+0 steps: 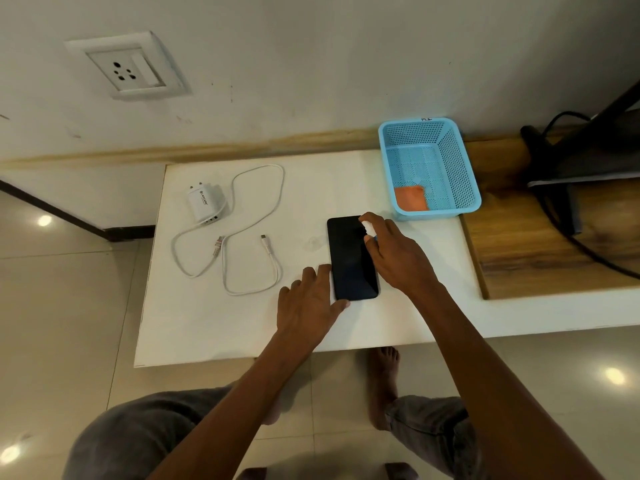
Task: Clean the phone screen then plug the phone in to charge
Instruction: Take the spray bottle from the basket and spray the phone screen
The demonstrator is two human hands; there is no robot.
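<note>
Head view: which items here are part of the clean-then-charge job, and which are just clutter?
Job items: phone, small spray bottle in the right hand, left hand steadying the phone, orange cloth in the blue basket, charger, cable, wall socket.

Lying about: black stand and cord at right.

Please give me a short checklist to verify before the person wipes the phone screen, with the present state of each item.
1. Phone lies flat, screen up, on the white table: ok.
2. Left hand steadies the phone at its lower left edge: ok.
3. Right hand holds a small white spray bottle over the screen: ok; whether liquid is already on the screen: cannot tell.
4. Orange cloth ready in a hand: not ok, it lies in the blue basket.
5. A hand free to take the cloth: not ok, both are busy.
6. Cable and charger away from the spray, left of the phone: ok.
</note>
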